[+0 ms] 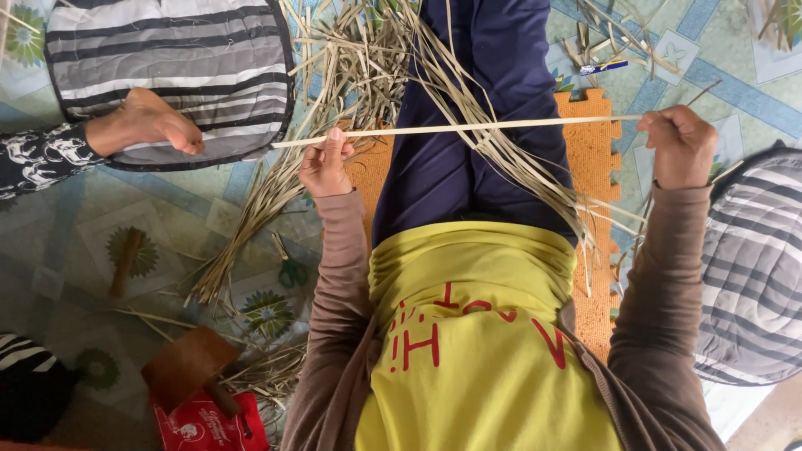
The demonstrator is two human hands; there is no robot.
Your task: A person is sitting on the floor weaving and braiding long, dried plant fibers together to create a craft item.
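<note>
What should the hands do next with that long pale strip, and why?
Probably slide the left hand along the strip toward the right hand. The strip is stretched straight between both hands across the lap, and a short end pokes out past the left hand. A heap of loose dry strips lies just beyond, so this one looks singled out for checking or smoothing.

Home floor workspace, patterned vinyl flooring (67, 242), striped cushions (167, 58)

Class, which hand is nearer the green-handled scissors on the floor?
Left. The left hand, holding the strip, is just beyond the scissors; the right hand is far across the legs.
</note>
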